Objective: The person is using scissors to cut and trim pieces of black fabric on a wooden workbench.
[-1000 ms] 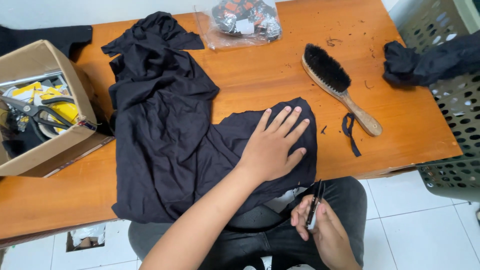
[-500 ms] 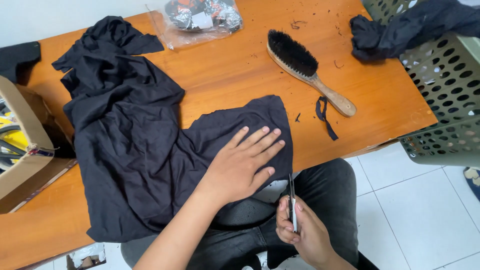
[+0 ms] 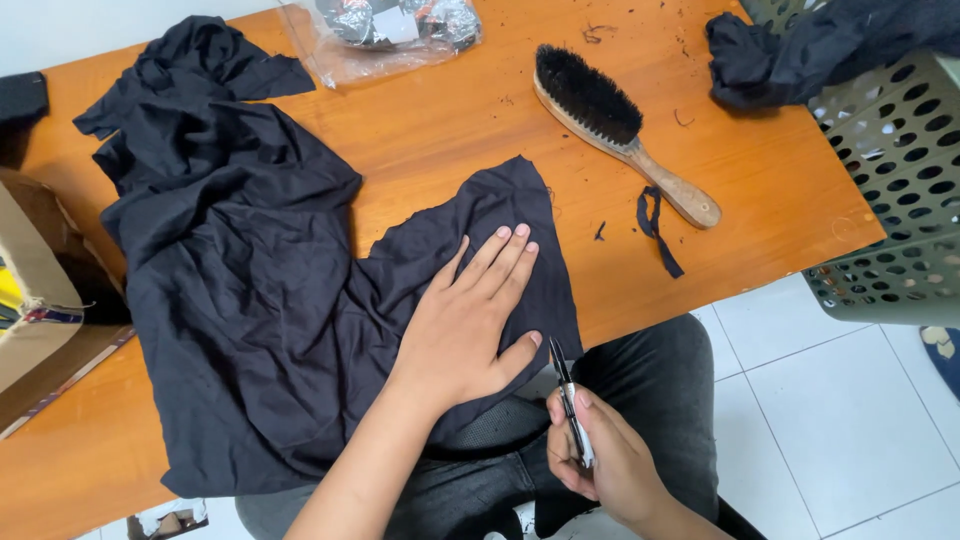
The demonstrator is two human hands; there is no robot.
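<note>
The left hand (image 3: 465, 325) lies flat, palm down, its fingers (image 3: 505, 255) released and spread, holding nothing but pressing the black garment (image 3: 250, 300) to the wooden table (image 3: 440, 150). The garment covers the table from about 10 o'clock of the view down to the near edge at 6 o'clock, where its lower corner hangs over the edge above the person's lap.

The right hand (image 3: 600, 465), at 5 o'clock below the table edge, is clenched around a small thread snip (image 3: 570, 405), blades pointing up toward the cloth edge just beside the left thumb. Whether the blades touch the fabric cannot be told.

Other items: a wooden-handled brush (image 3: 620, 130) with dark bristles at 1 o'clock; a loose black strip (image 3: 655, 228) just beside its handle; a clear plastic bag (image 3: 385, 30) at 12 o'clock; a perforated basket (image 3: 900, 190) at 3 o'clock with dark cloth (image 3: 800, 45) draped over its rim; a cardboard box (image 3: 35, 290) at 9 o'clock. Thread clippings are scattered on the table near the brush.

Assessment: trimming at the hem appears to be in hand. Good practice would be to keep the flat hand firm so the edge is taut, thumb clear of the blades, and cut the stray thread close without nicking the cloth.
</note>
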